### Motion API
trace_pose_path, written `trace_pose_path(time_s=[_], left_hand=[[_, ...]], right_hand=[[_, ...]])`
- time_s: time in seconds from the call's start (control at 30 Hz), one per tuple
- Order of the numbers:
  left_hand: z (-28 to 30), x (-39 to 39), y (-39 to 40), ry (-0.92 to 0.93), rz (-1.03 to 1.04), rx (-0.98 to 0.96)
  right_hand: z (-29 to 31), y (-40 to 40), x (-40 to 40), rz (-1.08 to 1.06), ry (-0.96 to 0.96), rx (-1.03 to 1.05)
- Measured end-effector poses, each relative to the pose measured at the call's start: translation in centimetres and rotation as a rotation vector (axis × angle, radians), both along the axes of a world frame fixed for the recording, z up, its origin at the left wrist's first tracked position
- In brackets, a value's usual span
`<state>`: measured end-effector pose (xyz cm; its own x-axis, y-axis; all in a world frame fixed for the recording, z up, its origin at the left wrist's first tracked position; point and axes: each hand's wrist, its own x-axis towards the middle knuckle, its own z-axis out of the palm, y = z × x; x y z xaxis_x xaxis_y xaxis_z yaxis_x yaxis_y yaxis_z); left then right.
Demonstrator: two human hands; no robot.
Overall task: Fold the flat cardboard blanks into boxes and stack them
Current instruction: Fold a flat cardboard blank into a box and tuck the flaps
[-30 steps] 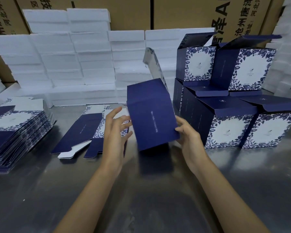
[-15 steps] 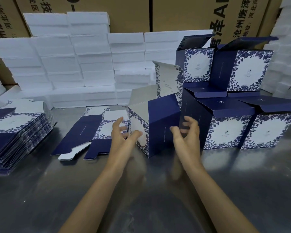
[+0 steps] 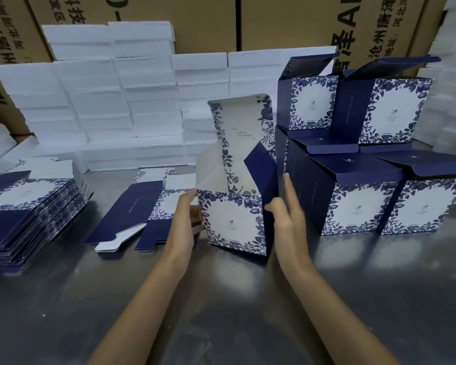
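While the box stands upright on the tabletop between the two hands, its top is not yet shut: a tall lid flap rises at the back, with a white side flap to the left and a navy one to the right. The left hand holds the box's left edge, thumb at the top front corner and fingers behind that wall, partly hidden. The right hand is spread flat, fingers straight and pointing up and away, its palm against the navy right wall; it holds nothing.

The box's long axis runs vertically, flaps upward, so I judge that the next move works downward from above. Both hands are equally close, one on each side wall. The stack of finished boxes stands just to the right of the right hand, almost touching the box, so that hand is the nearer one for sliding or lifting it across. The blanks lie piled well to the left of the left hand, with a loose one just beside that hand.
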<state>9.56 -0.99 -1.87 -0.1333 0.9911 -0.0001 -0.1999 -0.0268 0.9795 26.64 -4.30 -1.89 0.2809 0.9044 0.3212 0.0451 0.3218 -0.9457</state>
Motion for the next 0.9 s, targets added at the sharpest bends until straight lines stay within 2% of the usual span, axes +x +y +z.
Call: trace_pose_path(time_s=[0.1,0.27,0.5,0.6,0.77,0.9], left_hand=[[0.8,0.0,-0.4,0.017,0.002,-0.002],[3.0,0.7,-1.8,0.161,0.000,0.050],[3.7,1.8,-3.1,0.441,-0.040,0.061],[4.9,1.5,-3.1,0.584,-0.048,0.049],[7.1,1.1,-2.7,0.966,-0.109,0.098],[7.2,0.8,-2.7,1.024,-0.176,0.058]], right_hand=[[-0.3,0.2,0.2,0.046,0.097,0.058],[0.5,0.5,0.4,0.108,0.211,0.074],[0.7,0.1,0.9,0.100,0.033,0.093],[0.4,0.4,1.1,0.063,0.018,0.088],[0.3,0.7,1.3,0.100,0.025,0.066],[0.2,0.8,1.4,0.110,0.008,0.046]])
